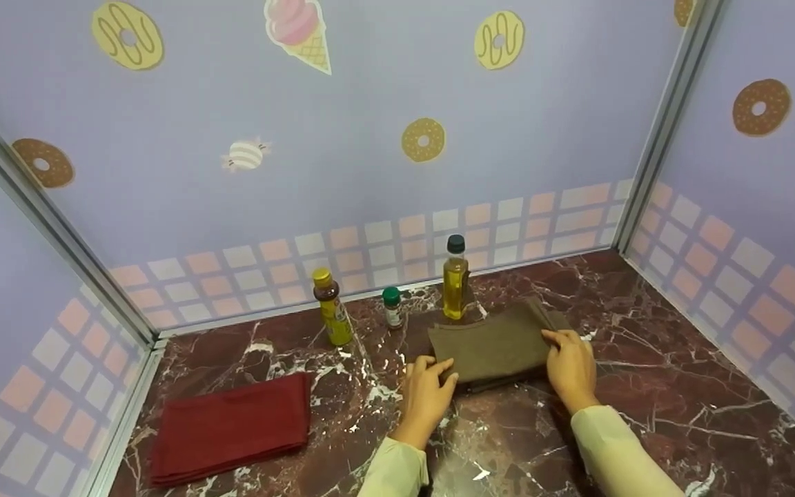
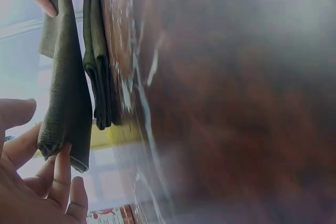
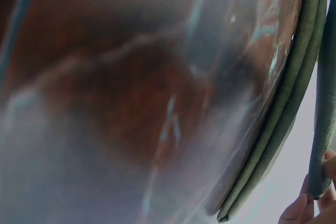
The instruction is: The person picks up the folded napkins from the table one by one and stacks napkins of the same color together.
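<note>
Both hands are at a folded olive-brown cloth [image 1: 497, 345] on the right half of the table. My left hand [image 1: 428, 393] grips its near left end. At the right end, my right hand [image 1: 571, 366] pinches the edge between thumb and fingers. In the left wrist view the held upper fold [image 2: 65, 87] hangs raised, with a gap between it and the lower layers [image 2: 97, 59] lying on the table. The right wrist view shows the same gap beside the lower layers [image 3: 294, 98].
A folded dark red cloth [image 1: 232, 428] lies at the left. Behind stand a yellow-capped bottle [image 1: 335, 317], a small green-capped jar [image 1: 393, 314] and a dark-capped bottle of yellow oil [image 1: 454, 283], close to the olive-brown cloth. Patterned walls enclose the marbled table [image 1: 646, 386].
</note>
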Motion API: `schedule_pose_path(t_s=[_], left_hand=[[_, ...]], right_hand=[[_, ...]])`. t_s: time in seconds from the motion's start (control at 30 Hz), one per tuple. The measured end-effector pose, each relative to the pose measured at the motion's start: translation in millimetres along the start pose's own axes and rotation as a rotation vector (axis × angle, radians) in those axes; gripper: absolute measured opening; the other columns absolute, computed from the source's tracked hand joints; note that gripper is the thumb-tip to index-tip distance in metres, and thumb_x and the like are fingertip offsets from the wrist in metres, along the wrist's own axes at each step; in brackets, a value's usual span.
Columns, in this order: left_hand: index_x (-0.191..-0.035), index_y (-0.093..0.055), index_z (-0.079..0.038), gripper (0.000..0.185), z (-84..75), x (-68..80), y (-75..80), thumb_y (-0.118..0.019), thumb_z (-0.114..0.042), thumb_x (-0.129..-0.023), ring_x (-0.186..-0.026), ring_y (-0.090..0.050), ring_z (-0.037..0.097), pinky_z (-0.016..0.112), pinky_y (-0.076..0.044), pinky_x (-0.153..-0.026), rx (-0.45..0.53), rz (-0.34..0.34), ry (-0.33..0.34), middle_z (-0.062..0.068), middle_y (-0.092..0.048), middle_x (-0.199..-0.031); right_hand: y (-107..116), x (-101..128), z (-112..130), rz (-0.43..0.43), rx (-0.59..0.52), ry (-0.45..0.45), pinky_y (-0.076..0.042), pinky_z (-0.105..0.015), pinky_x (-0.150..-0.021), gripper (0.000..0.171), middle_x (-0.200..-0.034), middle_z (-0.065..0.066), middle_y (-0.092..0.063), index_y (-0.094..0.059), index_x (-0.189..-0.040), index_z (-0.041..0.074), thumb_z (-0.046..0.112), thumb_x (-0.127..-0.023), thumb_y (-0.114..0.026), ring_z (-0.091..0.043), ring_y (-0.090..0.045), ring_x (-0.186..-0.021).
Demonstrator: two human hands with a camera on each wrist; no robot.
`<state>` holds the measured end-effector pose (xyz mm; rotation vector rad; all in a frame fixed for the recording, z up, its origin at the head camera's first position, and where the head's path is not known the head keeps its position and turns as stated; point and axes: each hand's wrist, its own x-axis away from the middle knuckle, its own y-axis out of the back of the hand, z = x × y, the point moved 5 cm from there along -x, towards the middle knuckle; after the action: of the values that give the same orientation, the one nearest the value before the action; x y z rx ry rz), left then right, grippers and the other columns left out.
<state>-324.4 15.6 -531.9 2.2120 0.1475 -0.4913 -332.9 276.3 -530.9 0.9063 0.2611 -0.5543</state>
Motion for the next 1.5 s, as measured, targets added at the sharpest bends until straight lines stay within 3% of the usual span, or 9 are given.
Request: schedule_pose_path(t_s=[0.17,0.6,0.87,1.03,1.23,1.5], left_hand=[[-0.106,-0.069,-0.02,0.03,-7.3,-0.9,-6.4,-0.062,-0.014,-0.078,-0.097,-0.047,0.022,0.037,-0.04,-0.078,-0.003,0.019,-0.008,0.003,-0.056,-0.108],[-0.118,-0.061,-0.02,0.047,-22.4,-0.4,-25.0,-0.053,-0.006,-0.074,-0.102,-0.041,0.019,0.038,-0.035,-0.082,0.013,0.143,-0.009,0.001,-0.051,-0.117],[-0.119,-0.061,-0.018,0.049,-29.3,-0.8,-33.9,-0.054,-0.005,-0.073,-0.107,-0.043,0.02,0.04,-0.035,-0.085,0.052,0.171,-0.006,0.004,-0.051,-0.118],[-0.12,-0.059,-0.016,0.049,-32.0,-0.7,-38.8,-0.053,-0.003,-0.074,-0.112,-0.044,0.022,0.041,-0.034,-0.09,0.106,0.196,0.018,0.005,-0.049,-0.119],[-0.122,-0.058,-0.016,0.052,-32.9,-1.7,-39.8,-0.052,0.001,-0.073,-0.106,-0.05,0.029,0.042,-0.038,-0.084,0.147,0.221,0.06,0.007,-0.047,-0.123],[-0.125,-0.056,-0.017,0.059,-31.5,-0.5,-43.4,-0.05,0.006,-0.071,-0.107,-0.05,0.026,0.04,-0.038,-0.085,0.128,0.256,0.065,0.006,-0.045,-0.125]], right_hand=[[3,-2,-6,0.007,0.021,-0.015,-0.039,-0.047,-0.08,0.032,-0.112,-0.012,-0.057,-0.066,-0.111,0.011,0.003,-0.082,-0.054,-0.036,-0.049,-0.094],[9,-6,-28,0.056,0.069,-0.142,-0.033,-0.053,-0.082,0.036,-0.125,-0.009,-0.05,-0.058,-0.122,0.015,0.01,-0.088,-0.049,-0.035,-0.043,-0.107],[10,-7,-38,0.07,0.067,-0.179,-0.031,-0.054,-0.084,0.034,-0.128,-0.009,-0.048,-0.055,-0.126,0.016,0.02,-0.093,-0.046,-0.036,-0.041,-0.11],[10,-8,-43,0.088,0.084,-0.187,-0.031,-0.056,-0.083,0.035,-0.13,-0.01,-0.046,-0.053,-0.127,0.016,0.022,-0.094,-0.044,-0.038,-0.04,-0.112],[10,-10,-47,0.11,0.102,-0.192,-0.03,-0.055,-0.083,0.035,-0.13,-0.01,-0.046,-0.053,-0.128,0.015,0.022,-0.095,-0.042,-0.037,-0.039,-0.111],[8,-13,-49,0.166,0.168,-0.129,-0.03,-0.054,-0.078,0.036,-0.129,-0.013,-0.045,-0.051,-0.128,0.013,0.022,-0.095,-0.041,-0.038,-0.037,-0.11]])
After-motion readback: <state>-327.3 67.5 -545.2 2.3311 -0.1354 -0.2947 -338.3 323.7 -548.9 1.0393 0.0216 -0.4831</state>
